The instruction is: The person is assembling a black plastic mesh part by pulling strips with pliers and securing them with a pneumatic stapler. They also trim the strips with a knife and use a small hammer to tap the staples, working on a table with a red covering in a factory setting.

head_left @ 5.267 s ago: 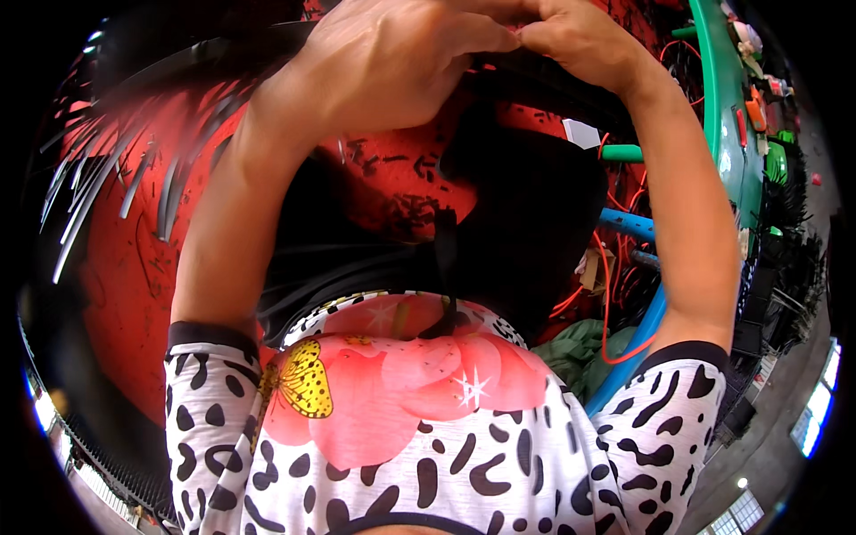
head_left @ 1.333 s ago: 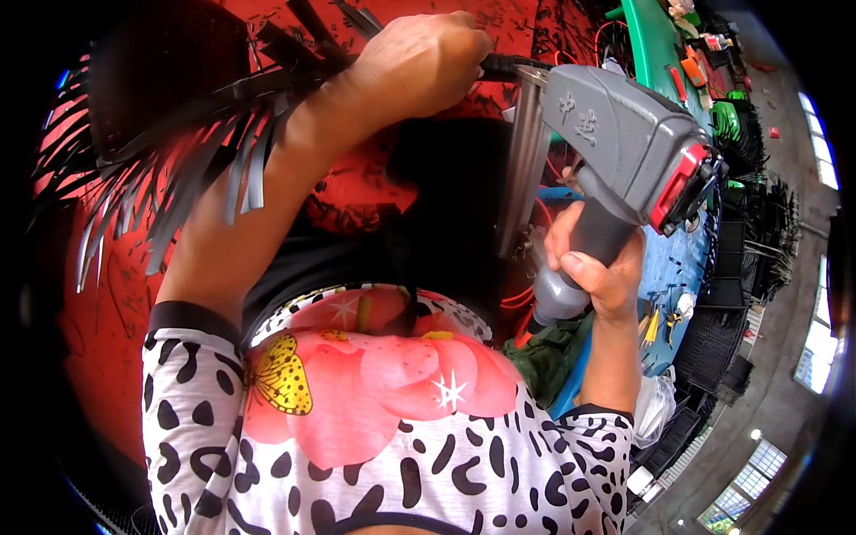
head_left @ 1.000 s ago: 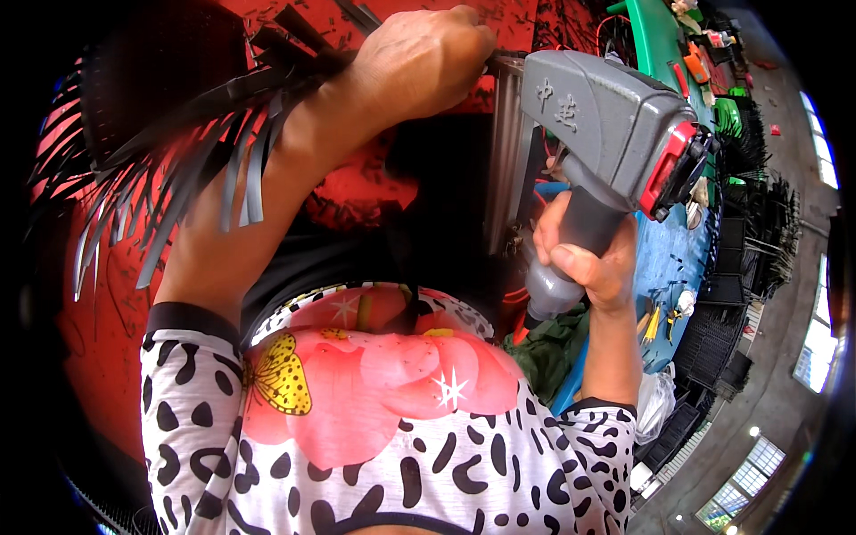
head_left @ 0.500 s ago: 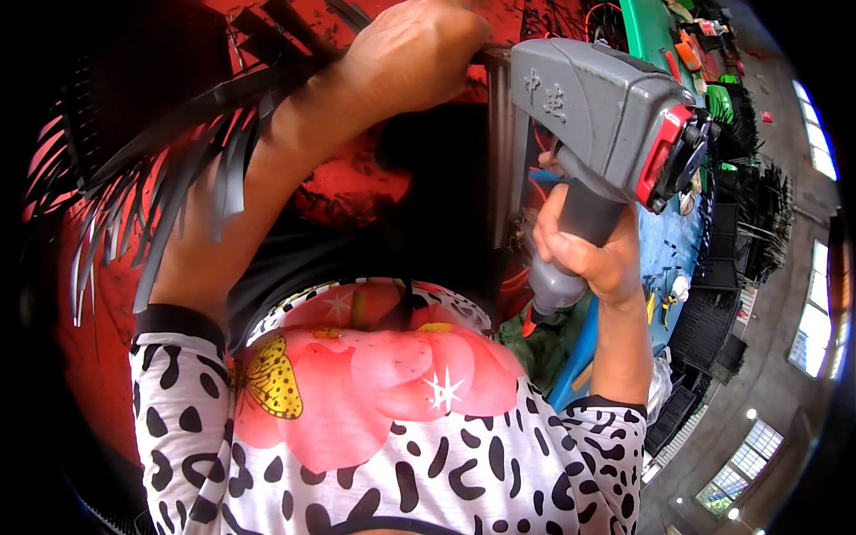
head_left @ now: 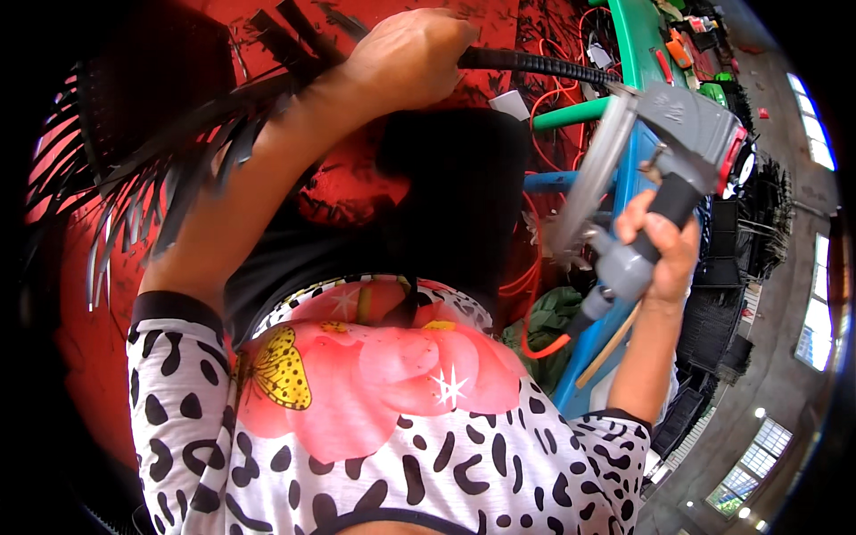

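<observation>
My left hand point(head_left: 415, 58) is closed around a black bar point(head_left: 535, 64) that looks wrapped in ribbed strip and runs rightward from the fist. Loose black flat strips point(head_left: 165, 192) hang around the left forearm, beside a dark woven-looking panel point(head_left: 160, 71). At the right, my right hand point(head_left: 669, 254) grips the dark handle of a grey air-powered staple gun point(head_left: 682, 116). The gun's long metal magazine point(head_left: 593, 174) is blurred by motion. Its nose is close to the bar's right end; whether they touch, I cannot tell. An orange-red air hose point(head_left: 546, 349) leads from the handle's lower end.
Black scraps lie over the red surface point(head_left: 348, 192). A green frame point(head_left: 637, 45) and a blue bench edge point(head_left: 580, 361) stand on the right, with more red hose looping nearby. Beyond are stacked black frames point(head_left: 718, 312) and a grey floor point(head_left: 776, 357).
My right hand has carried the staple gun to the right, away from my left fist. More of the black bar now shows between them. The left hand has stayed almost in place.
</observation>
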Demonstrator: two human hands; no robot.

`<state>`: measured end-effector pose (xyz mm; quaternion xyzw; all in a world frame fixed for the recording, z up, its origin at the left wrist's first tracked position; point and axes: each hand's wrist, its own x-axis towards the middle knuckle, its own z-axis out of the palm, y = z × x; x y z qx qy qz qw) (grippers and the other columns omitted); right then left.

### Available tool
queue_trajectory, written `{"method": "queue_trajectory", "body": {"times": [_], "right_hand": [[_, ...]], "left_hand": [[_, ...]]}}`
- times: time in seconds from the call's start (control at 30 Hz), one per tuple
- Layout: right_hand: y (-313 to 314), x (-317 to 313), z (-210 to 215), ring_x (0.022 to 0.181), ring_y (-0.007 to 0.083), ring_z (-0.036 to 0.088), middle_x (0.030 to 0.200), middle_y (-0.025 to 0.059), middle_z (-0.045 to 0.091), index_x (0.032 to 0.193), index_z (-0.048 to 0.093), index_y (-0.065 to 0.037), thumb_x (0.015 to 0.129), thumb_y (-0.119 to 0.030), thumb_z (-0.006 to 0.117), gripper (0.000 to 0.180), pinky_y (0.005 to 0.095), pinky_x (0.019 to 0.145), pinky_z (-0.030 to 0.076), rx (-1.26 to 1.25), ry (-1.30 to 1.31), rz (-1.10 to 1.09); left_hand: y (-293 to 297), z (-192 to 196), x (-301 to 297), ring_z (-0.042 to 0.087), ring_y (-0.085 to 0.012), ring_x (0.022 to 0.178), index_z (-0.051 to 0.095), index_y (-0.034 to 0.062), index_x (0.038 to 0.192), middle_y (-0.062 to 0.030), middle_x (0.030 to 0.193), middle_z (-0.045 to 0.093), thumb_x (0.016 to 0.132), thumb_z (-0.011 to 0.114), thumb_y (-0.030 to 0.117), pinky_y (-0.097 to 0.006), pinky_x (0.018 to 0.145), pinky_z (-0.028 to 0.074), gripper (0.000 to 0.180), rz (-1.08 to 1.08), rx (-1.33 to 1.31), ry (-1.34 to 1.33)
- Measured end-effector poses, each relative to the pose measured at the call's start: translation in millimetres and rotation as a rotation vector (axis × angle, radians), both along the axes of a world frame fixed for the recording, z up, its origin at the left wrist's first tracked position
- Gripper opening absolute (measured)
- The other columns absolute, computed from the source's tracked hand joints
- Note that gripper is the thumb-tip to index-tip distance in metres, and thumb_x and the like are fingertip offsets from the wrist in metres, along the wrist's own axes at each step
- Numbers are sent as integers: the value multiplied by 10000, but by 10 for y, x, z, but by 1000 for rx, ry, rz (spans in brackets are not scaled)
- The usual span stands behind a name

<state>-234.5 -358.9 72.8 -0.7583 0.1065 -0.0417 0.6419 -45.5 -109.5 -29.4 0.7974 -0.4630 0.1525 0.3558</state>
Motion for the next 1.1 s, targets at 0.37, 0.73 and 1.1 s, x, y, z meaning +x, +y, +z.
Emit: {"method": "queue_trajectory", "body": {"times": [0.37,0.73,1.1], "right_hand": [[-2131,231,-834,788,351,666,827,227,659,961,577,100,672,-326,767,549,407,683,531,-1137,505,-287],[-2896,-350,-801,973,249,646,1049,138,683,1374,376,26,699,-577,720,968,335,854,487,-1041,367,-595],[-3051,-2118,-917,865,209,598,910,131,641,1071,607,42,742,-461,728,613,352,774,465,-1011,768,-278]], "left_hand": [[376,193,-57,611,-336,892,600,-23,1034,-172,931,613,704,664,37,-358,796,475,342,77,233,225],[363,176,224,496,-74,670,568,0,1193,-21,784,543,807,672,79,-206,631,416,407,198,88,533],[440,411,232,619,-129,880,510,125,1320,-29,971,663,729,667,38,-270,779,494,618,173,-40,383]]}}
